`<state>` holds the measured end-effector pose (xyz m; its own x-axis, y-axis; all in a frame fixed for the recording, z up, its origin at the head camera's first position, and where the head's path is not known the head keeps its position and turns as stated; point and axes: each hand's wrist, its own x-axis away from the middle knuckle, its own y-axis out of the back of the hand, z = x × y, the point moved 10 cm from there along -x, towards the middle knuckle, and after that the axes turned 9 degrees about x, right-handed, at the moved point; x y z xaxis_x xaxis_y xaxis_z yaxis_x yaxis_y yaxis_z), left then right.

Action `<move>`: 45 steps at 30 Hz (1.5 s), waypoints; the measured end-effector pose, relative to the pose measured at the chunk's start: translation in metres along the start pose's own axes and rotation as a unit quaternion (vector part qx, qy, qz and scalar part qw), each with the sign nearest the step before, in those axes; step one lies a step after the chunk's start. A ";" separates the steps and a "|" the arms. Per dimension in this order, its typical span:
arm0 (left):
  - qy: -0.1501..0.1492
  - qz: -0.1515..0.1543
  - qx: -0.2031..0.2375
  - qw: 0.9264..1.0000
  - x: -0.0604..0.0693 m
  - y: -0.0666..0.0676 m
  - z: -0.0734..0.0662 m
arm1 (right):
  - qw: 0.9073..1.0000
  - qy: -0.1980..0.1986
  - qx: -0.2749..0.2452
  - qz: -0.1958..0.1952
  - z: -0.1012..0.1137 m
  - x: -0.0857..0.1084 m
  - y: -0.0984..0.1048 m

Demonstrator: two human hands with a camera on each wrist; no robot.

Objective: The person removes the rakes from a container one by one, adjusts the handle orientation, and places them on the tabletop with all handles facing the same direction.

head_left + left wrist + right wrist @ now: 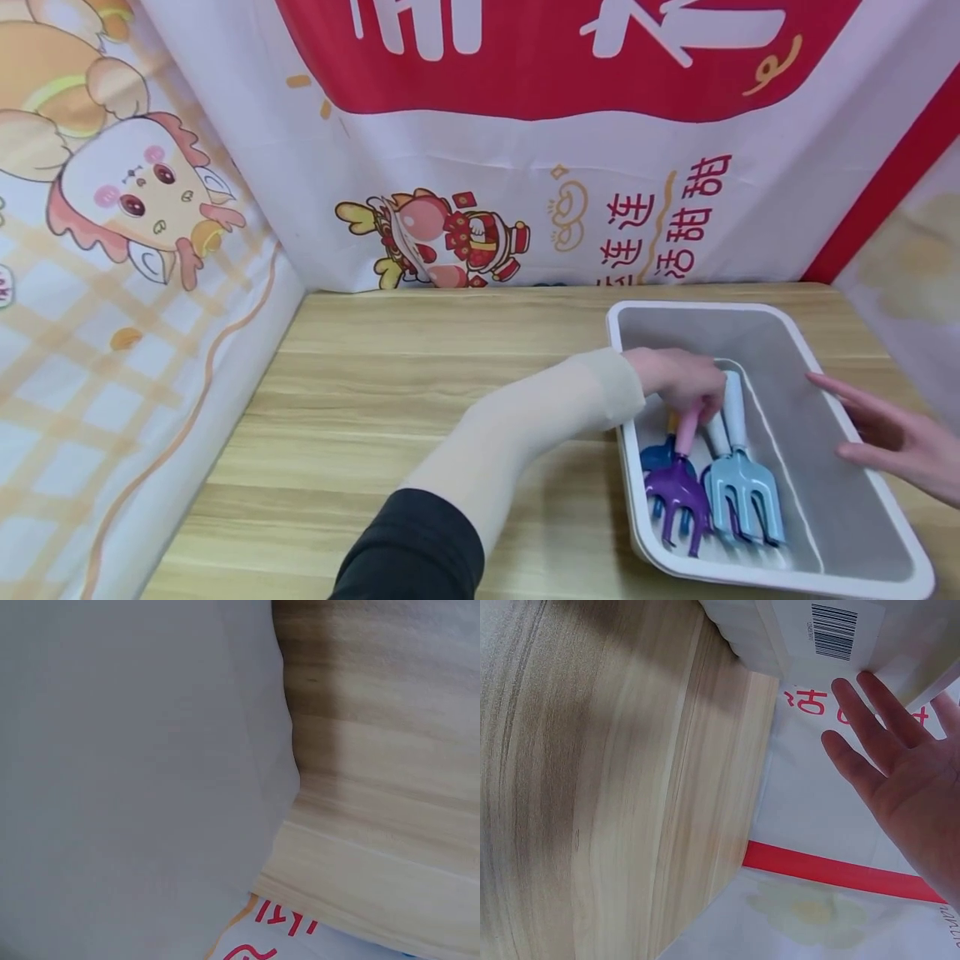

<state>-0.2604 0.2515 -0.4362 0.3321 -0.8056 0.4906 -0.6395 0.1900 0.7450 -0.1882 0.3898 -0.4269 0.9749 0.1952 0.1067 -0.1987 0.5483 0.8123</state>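
Observation:
Inside a grey-white plastic bin [787, 442] lie several small garden hand forks. My left hand [686, 379] reaches in over the bin's left rim and pinches the pink handle of a purple hand fork [678, 492]. Right beside it lie light blue hand forks [742, 483] with pale handles, and a dark blue tool [657, 457] is partly covered by the purple one. At the bin's right rim is my right hand [896, 433], fingers extended, against the outer side in the right wrist view. A pale sleeve [135, 780] blocks most of the left wrist view.
The bin stands on the right of a wooden table [360, 433]. Printed cloth [480, 167] hangs along the table's back, and another patterned cloth [150, 350] along its left side. A barcode label [834, 631] shows on the bin's outer wall.

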 end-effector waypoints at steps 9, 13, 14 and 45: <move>-0.019 0.013 -0.057 0.998 0.006 -0.001 -0.002 | 0.999 0.040 0.002 -0.037 0.006 0.001 0.006; -0.034 0.013 -0.097 0.995 0.011 -0.002 -0.006 | 0.999 0.037 0.006 -0.036 0.005 0.002 0.006; -0.038 0.013 -0.108 0.993 0.012 -0.002 -0.006 | 0.999 0.034 0.008 -0.035 0.005 0.002 0.006; -0.068 0.077 -0.003 0.995 0.041 0.012 -0.017 | 0.999 0.008 0.022 -0.022 0.002 0.002 0.003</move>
<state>-0.2425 0.2310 -0.3994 0.1336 -0.8354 0.5332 -0.6716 0.3194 0.6686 -0.1862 0.3903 -0.4230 0.9808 0.1848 0.0622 -0.1512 0.5198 0.8408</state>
